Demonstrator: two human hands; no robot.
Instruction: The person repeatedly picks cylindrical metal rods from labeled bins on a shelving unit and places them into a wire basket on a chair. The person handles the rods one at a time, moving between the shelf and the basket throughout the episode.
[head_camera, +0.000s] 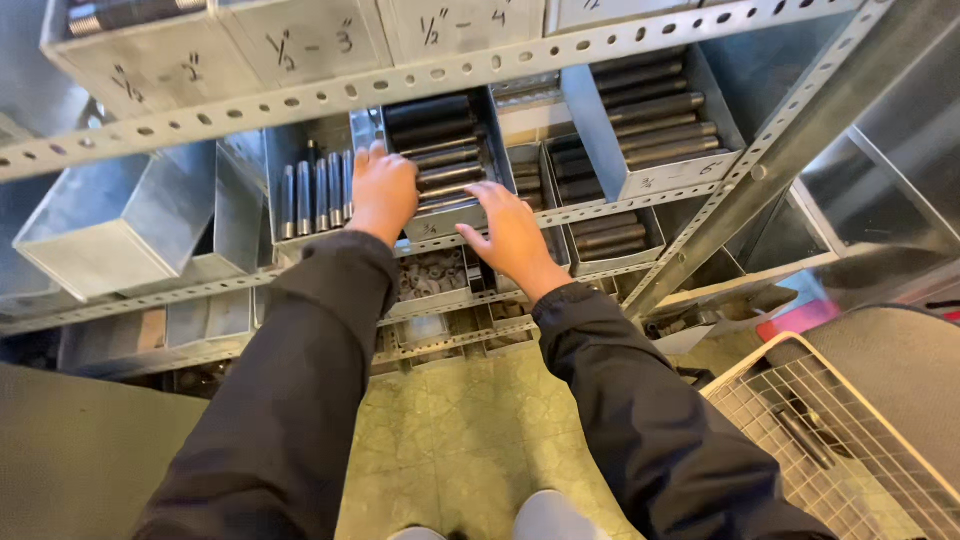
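Our left hand lies flat, fingers together, on the front edge of a metal bin of dark pipes. Our right hand, at four o'clock from it, spreads wide on the same bin's front. A wire basket sits at five o'clock.

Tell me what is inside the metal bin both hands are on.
The metal bin holds dark threaded pipe pieces, stacked lying flat. The left hand and right hand cover its front corners; lower layers are hidden.
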